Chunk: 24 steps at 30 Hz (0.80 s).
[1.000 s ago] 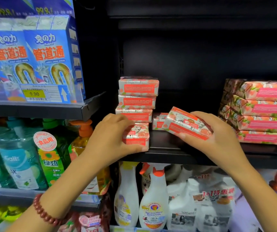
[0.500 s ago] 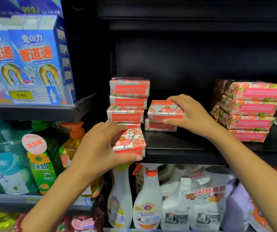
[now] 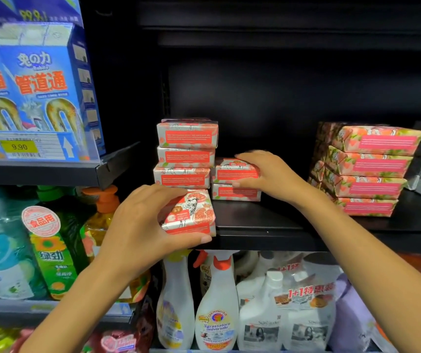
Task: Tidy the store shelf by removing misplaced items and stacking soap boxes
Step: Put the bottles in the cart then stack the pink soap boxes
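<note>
Silver and red-orange packaging on a black shelf (image 3: pixel 268 225).
The front soap box (image 3: pixel 191 215) is printed silver-white with red pomegranates, a line-drawn bird and a red-orange label strip; the same silver ground and red-orange panels are seen on the tall stack (image 3: pixel 186 154), the upper soap box (image 3: pixel 227 174) and the lower soap box (image 3: pixel 234 192). The right-hand stack (image 3: pixel 372 171) is patterned in peach and green with pink panels. Blue cartons (image 3: pixel 43 93) are lettered in red-orange, and white spray bottles (image 3: pixel 217 289) are topped with red-orange triggers.
</note>
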Each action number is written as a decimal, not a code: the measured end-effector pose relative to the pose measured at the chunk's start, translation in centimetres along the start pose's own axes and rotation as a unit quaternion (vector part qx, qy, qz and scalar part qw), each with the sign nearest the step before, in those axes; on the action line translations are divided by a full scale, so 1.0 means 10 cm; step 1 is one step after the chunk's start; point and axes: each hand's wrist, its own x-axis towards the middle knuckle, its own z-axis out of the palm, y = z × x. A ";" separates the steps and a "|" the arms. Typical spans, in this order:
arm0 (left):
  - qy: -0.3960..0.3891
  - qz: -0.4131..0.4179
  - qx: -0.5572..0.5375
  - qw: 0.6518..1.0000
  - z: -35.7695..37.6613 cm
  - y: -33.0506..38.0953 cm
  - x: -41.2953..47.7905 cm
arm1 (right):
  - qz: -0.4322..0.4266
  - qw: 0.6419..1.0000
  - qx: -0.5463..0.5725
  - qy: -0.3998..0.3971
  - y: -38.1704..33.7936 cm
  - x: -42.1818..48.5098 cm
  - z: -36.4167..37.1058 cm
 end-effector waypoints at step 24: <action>-0.053 0.054 0.019 0.997 0.84 0.68 1.26 | 0.007 1.000 -0.025 0.016 -0.06 -1.21 0.08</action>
